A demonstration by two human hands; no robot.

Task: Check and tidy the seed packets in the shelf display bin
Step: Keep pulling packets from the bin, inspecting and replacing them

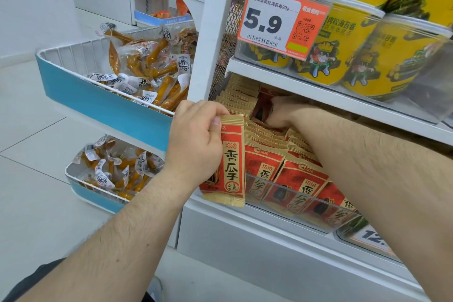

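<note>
Red and tan seed packets (301,179) stand in rows inside a clear-fronted display bin (306,206) on the lower shelf. My left hand (196,144) grips one seed packet (231,167) by its top left edge and holds it upright in front of the bin's left end. My right hand (282,111) reaches deep into the bin under the upper shelf, fingers curled among the packets at the back. What those fingers hold is hidden by the packets and the shelf's shadow.
Yellow snack tubs (362,51) stand on the shelf above, behind an orange 5.9 price tag (282,22). To the left, two blue-fronted wire baskets (98,103) (98,197) hold wrapped orange snacks. A white upright post (210,32) separates them from the shelves.
</note>
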